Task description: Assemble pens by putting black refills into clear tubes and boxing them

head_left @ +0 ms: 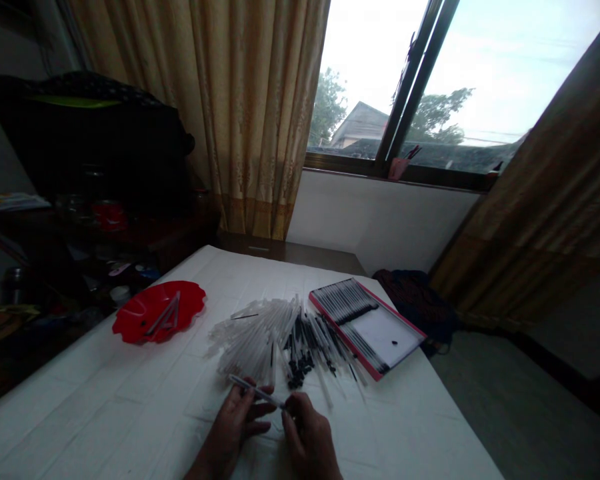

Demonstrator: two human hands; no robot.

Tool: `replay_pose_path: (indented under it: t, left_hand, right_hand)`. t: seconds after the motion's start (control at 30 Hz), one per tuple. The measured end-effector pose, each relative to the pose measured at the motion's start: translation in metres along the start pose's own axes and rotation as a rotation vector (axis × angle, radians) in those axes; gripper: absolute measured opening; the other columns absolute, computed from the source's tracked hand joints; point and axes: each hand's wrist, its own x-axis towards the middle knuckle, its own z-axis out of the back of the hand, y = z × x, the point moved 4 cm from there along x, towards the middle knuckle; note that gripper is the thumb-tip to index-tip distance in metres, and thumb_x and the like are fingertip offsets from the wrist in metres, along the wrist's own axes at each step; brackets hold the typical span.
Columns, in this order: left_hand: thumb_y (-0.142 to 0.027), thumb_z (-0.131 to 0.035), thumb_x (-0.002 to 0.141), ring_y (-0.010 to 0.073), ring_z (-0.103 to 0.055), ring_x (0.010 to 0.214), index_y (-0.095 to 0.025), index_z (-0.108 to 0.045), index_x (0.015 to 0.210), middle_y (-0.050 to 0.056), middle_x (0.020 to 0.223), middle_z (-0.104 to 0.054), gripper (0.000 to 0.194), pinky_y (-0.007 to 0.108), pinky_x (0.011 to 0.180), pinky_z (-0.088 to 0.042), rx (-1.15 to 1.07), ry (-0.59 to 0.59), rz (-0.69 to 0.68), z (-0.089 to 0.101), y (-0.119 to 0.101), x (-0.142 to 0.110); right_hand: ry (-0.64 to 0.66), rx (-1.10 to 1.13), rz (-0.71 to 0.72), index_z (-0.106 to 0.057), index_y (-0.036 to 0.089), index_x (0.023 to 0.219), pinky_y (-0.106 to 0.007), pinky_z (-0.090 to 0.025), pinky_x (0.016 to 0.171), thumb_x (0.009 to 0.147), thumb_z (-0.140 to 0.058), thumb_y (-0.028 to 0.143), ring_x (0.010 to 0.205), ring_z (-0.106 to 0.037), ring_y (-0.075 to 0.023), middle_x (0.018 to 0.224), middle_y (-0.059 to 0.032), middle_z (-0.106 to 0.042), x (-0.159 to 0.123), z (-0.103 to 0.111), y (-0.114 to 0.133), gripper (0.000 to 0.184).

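A slim clear plastic pen (pixel 257 392) lies across my fingers. My left hand (pixel 230 427) holds its rear part, and my right hand (pixel 307 437) pinches its black-tipped end. Just beyond my hands sits a loose heap of clear pen barrels (pixel 250 340), with a cluster of small black pen parts (pixel 300 365) at its right side. A pink-edged flat box (pixel 367 327) holds a neat row of pens along its far part. A red scalloped dish (pixel 157 311) with a few clear pieces lies to the left.
All of this rests on a creased white table cover (pixel 105 407). A dark bag (pixel 85 143) and a cluttered shelf (pixel 110 250) stand beyond the left edge. A dark cloth (pixel 415 303) lies beyond the right corner, and the floor (pixel 505 400) shows at right.
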Motion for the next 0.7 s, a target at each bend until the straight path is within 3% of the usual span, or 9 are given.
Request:
replay_pose_path:
  t: [0.3,0.47,0.57,0.7]
  left_hand:
    - [-0.059,-0.070,0.065,0.0255,-0.069,0.089,-0.023,-0.048,0.100,0.010,0.110,-0.069,0.055,0.032,0.064,-0.050,0.001,0.003,-0.005,0.003,0.001,0.001]
    - [-0.058,-0.075,0.058,0.0245,-0.068,0.086,-0.022,-0.058,0.093,0.006,0.098,-0.070,0.052,0.027,0.057,-0.050,0.123,0.018,-0.060,-0.001,0.008,0.009]
    - [-0.053,-0.078,0.056,0.0216,-0.067,0.078,-0.020,-0.065,0.082,0.003,0.081,-0.069,0.044,0.024,0.053,-0.049,0.241,0.057,-0.105,-0.011,0.008,0.009]
    - [-0.049,-0.077,0.057,0.0213,-0.066,0.071,-0.021,-0.067,0.091,0.006,0.088,-0.069,0.045,0.023,0.045,-0.046,0.382,0.020,-0.133,-0.001,-0.010,0.005]
  right_hand:
    - [0.076,-0.064,-0.005,-0.054,0.021,0.067,-0.019,-0.041,0.050,0.095,-0.035,0.036,0.050,-0.058,-0.0125,0.054,0.0012,-0.058,0.003,0.002,-0.003,0.037]
    - [0.061,0.018,-0.011,-0.055,0.018,0.111,-0.019,-0.047,0.051,0.091,-0.046,0.039,0.052,-0.062,-0.0121,0.081,-0.0041,-0.068,0.005,0.001,-0.003,0.031]
    - [0.104,-0.040,0.069,-0.062,0.022,0.103,-0.020,-0.051,0.060,0.090,-0.050,0.035,0.065,-0.067,-0.0153,0.083,-0.0045,-0.069,0.007,0.000,0.000,0.023]
    - [0.056,-0.089,0.146,-0.066,0.024,0.105,-0.021,-0.054,0.066,0.092,-0.044,0.030,0.074,-0.070,-0.0170,0.086,-0.0054,-0.073,0.011,0.008,-0.008,0.026]
